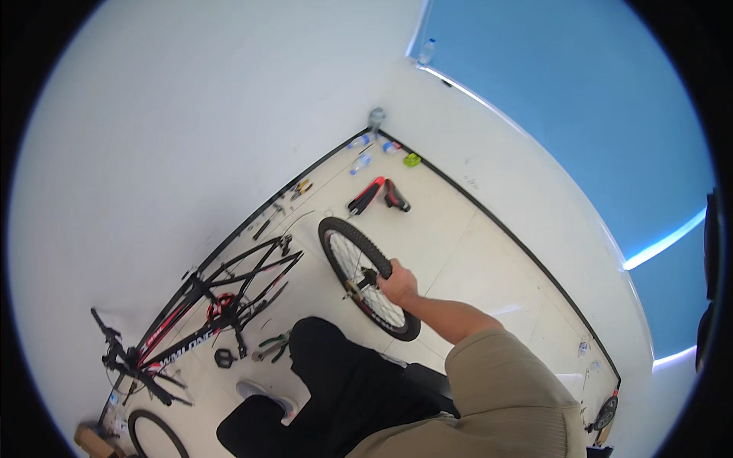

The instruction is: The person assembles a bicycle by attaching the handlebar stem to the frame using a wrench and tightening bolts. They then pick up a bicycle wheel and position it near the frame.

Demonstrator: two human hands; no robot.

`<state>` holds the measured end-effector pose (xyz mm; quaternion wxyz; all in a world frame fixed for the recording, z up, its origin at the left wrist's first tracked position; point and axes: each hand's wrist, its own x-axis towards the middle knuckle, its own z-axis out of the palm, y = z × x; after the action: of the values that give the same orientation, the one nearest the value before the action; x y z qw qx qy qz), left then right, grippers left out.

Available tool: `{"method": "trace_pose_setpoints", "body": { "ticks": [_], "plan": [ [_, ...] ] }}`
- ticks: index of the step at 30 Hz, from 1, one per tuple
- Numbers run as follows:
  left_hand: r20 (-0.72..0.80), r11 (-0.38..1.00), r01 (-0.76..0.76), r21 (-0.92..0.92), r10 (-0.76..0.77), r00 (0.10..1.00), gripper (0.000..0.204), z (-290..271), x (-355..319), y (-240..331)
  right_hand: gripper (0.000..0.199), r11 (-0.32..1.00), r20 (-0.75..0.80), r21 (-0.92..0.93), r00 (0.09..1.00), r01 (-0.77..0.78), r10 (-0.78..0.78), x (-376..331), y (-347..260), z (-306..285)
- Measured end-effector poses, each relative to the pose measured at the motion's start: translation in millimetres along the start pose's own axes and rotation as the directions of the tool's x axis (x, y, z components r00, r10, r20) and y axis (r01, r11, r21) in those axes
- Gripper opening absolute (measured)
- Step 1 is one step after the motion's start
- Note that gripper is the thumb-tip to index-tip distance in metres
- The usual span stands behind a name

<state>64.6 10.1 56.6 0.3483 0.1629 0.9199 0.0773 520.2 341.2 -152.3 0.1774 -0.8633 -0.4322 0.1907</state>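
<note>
My right hand [400, 284] is closed round the tyre of a bicycle wheel [341, 243], which stands tilted on the floor in front of my knee. The wheel has a knobbly black tyre, thin spokes and a dark hub. To the left, a black and red bicycle frame [252, 286] leans along the wall, with its handlebar, red chainring and a pedal [223, 358] attached. No wheel shows at the frame's rear end. My left hand is out of view.
Beside my knee lie pliers [271, 347]. By the wall are a hammer [267, 223] and yellow-handled pliers [302, 188]. Farther off lie a red-black saddle [395, 196], a red-black fork-like part [367, 195] and plastic bottles [360, 163]. Another tyre [158, 430] sits at lower left.
</note>
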Motion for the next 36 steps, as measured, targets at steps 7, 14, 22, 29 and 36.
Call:
{"method": "trace_pose_setpoints", "body": {
  "ticks": [7, 14, 22, 29, 36],
  "plan": [
    [0.027, 0.999, -0.053, -0.004, 0.053, 0.998, 0.056, -5, -9, 11, 0.039, 0.997, 0.069, 0.041, 0.996, -0.060, 0.058, -7, 6, -10],
    [0.061, 0.989, -0.144, -0.024, 0.145, 0.988, 0.061, -8, 6, -13, 0.043, 0.996, 0.091, 0.015, 0.992, -0.092, 0.090, -14, 22, -26],
    [0.051, 0.983, -0.180, -0.020, 0.181, 0.982, 0.063, -4, 18, -23, 0.065, 0.996, -0.044, 0.057, 0.996, -0.072, 0.074, -10, 19, -40],
    [0.085, 0.979, -0.106, -0.176, 0.122, 0.989, 0.064, 0, 24, -28, 0.046, 0.981, -0.038, -0.145, 0.991, -0.129, 0.125, 8, 24, -37],
    [0.113, 0.882, 0.066, -0.467, -0.015, 0.994, 0.058, 5, 42, -48, 0.041, 0.992, -0.134, -0.027, 0.984, -0.124, 0.120, 5, 61, -22]
  ]
}}
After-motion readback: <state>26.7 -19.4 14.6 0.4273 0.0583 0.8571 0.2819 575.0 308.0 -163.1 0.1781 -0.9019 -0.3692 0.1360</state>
